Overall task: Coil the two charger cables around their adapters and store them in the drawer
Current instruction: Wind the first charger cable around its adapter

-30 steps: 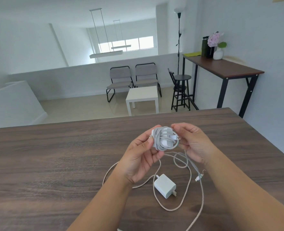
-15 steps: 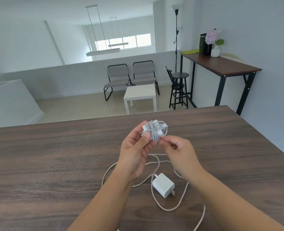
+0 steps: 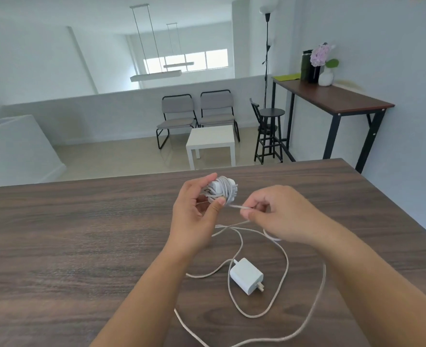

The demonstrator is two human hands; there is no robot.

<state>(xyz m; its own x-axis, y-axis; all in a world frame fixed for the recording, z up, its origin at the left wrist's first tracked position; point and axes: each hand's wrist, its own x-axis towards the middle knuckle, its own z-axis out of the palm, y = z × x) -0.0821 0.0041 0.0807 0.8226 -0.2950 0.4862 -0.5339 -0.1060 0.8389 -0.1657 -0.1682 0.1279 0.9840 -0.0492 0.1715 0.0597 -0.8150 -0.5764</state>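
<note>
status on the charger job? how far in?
Roughly halfway. Mostly done: the first adapter is wrapped in many turns of its cable. In hand: left hand holds that bundle while right hand pinches the short cable tail, not yet tucked. Left: the second adapter lies on the table with its cable loose. No drawer is in view.
</note>
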